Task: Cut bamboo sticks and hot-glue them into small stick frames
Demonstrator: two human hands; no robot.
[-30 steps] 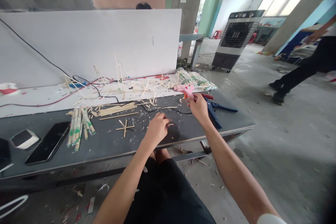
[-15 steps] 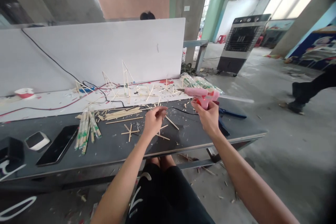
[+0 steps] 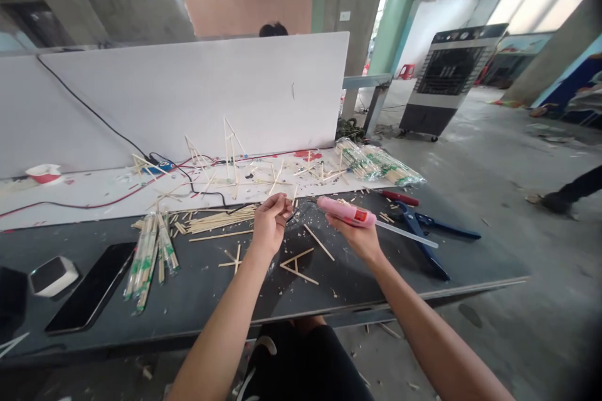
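Note:
My right hand (image 3: 360, 239) is wrapped round a pink hot glue gun (image 3: 345, 210), its nozzle pointing left toward my other hand. A translucent glue stick (image 3: 407, 233) juts from the back of the gun. My left hand (image 3: 273, 219) is raised over the table with thumb and fingers pinched together; what they hold, if anything, is too small to make out. A short upright wooden stick (image 3: 295, 194) shows just beside its fingertips. Below, between my hands, an A-shaped stick frame (image 3: 296, 263) lies on the dark table, with a single loose stick (image 3: 320, 242) near it.
Blue-handled cutters (image 3: 418, 225) lie at right, near bagged sticks (image 3: 380, 163). Loose sticks (image 3: 221, 220), wrapped bundles (image 3: 148, 257), a phone (image 3: 91, 288) and a white device (image 3: 53, 276) are at left. Stick frames (image 3: 230, 150) stand along the white panel (image 3: 188, 100); cords cross the board.
The glue gun has come lower and tilted, its nozzle nearer my left hand. My left hand's fingers have turned upward. The view has shifted, showing more of the cutters and the A-shaped frame.

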